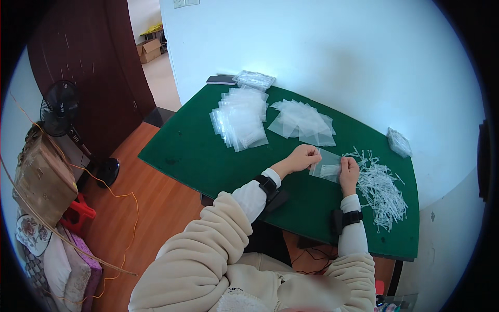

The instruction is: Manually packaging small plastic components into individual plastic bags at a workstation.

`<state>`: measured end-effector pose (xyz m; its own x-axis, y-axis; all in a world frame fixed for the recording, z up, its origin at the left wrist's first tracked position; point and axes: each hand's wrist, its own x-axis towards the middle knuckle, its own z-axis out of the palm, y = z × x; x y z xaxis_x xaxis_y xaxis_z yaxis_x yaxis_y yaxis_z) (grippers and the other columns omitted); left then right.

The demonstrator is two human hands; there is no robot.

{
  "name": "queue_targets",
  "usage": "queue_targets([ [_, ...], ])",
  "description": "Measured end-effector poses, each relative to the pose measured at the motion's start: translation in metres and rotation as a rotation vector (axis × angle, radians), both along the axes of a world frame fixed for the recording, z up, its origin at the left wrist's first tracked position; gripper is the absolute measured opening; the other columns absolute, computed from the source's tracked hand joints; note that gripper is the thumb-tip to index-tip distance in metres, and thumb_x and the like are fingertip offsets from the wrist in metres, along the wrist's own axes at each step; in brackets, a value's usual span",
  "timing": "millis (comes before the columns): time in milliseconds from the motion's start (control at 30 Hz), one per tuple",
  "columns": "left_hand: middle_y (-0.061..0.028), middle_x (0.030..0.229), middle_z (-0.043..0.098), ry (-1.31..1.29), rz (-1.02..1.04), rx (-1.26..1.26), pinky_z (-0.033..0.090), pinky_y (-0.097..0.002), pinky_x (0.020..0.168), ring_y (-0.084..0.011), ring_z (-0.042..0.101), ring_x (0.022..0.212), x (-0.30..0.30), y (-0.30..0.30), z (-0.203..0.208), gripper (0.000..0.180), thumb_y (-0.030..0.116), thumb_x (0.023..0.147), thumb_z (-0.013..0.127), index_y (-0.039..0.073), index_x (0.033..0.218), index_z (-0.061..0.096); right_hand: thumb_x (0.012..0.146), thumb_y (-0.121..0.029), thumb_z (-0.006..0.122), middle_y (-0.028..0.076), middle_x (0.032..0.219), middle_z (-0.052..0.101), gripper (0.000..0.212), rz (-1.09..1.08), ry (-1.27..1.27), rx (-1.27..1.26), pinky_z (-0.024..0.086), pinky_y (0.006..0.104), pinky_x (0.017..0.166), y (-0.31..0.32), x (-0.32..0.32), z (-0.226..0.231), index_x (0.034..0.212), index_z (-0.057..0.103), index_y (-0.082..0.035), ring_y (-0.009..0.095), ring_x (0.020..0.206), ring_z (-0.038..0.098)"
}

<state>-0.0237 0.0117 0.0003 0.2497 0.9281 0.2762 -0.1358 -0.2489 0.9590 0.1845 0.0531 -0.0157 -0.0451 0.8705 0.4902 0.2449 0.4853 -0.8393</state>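
Between my hands a small clear plastic bag [329,157] is held just above the green tabletop [208,165]. My left hand [301,159] pinches its left edge, fingers closed. At the bag's right side my right hand [349,173] is closed on it, thumb up. A whitish patch in the bag's lower part looks like small clear pieces inside. Close to the right hand lies a loose heap of thin clear plastic pieces [383,195], like little sticks with looped ends. Beyond the left hand, flat clear bags [306,124] are fanned out in an overlapping pile.
A larger spread of clear bags [240,118] covers the table's far left. Behind it sit a wrapped clear pack [254,80] and a dark flat phone-like object [221,80]. Another clear pack [399,142] rests by the wall. A black fan [61,109] stands left on the floor.
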Motion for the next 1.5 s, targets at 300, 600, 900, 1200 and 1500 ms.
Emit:
queue_targets([
  [300, -0.0050, 0.070, 0.056, 0.038, 0.051, -0.031, 0.045, -0.0274, 0.053, -0.0148, 0.055, 0.058, -0.004, -0.001, 0.003, 0.010, 0.013, 0.081, 0.055, 0.003, 0.078, 0.056, 0.089, -0.018, 0.050, -0.004, 0.056, 0.040, 0.025, -0.006, 0.041, -0.058, 0.027, 0.0223, 0.046, 0.001, 0.000, 0.003, 0.069, 0.051, -0.003, 0.005, 0.050, 0.034],
  [600, -0.0073, 0.110, 0.055, 0.750, 0.526, 0.891, 0.039, -0.0402, 0.088, -0.0295, 0.049, 0.108, 0.009, -0.024, 0.023, 0.027, 0.008, 0.071, 0.063, 0.016, 0.097, 0.063, 0.089, -0.018, 0.049, -0.004, 0.058, 0.044, 0.024, 0.034, 0.090, -0.147, 0.028, 0.0206, 0.045, 0.001, 0.001, -0.001, 0.071, 0.054, -0.003, 0.003, 0.049, 0.036],
  [900, -0.0044, 0.091, 0.062, 0.679, 0.375, 0.805, 0.044, -0.0389, 0.079, -0.0272, 0.056, 0.093, 0.005, -0.012, 0.007, 0.013, 0.017, 0.074, 0.062, 0.016, 0.086, 0.066, 0.088, -0.019, 0.053, -0.002, 0.068, 0.050, 0.018, 0.088, 0.031, -0.116, 0.033, 0.0190, 0.052, 0.002, -0.001, -0.003, 0.086, 0.055, -0.002, 0.005, 0.058, 0.043],
  [1200, -0.0099, 0.072, 0.061, 0.623, 0.486, 0.542, 0.045, -0.0398, 0.061, -0.0303, 0.058, 0.070, -0.003, -0.011, 0.005, 0.024, 0.031, 0.081, 0.054, 0.010, 0.073, 0.064, 0.087, -0.018, 0.054, -0.001, 0.074, 0.052, 0.017, 0.269, -0.127, 0.175, 0.036, 0.0187, 0.061, -0.032, -0.018, 0.020, 0.085, 0.056, -0.001, 0.006, 0.067, 0.046],
  [1500, -0.0100, 0.059, 0.058, 0.468, 0.445, 0.461, 0.043, -0.0344, 0.055, -0.0277, 0.056, 0.058, -0.002, -0.009, 0.010, 0.025, 0.026, 0.081, 0.055, 0.005, 0.069, 0.059, 0.089, -0.016, 0.050, -0.003, 0.059, 0.046, 0.019, 0.201, -0.006, 0.012, 0.030, 0.0188, 0.048, -0.014, -0.003, 0.003, 0.077, 0.056, -0.003, 0.004, 0.052, 0.039],
])
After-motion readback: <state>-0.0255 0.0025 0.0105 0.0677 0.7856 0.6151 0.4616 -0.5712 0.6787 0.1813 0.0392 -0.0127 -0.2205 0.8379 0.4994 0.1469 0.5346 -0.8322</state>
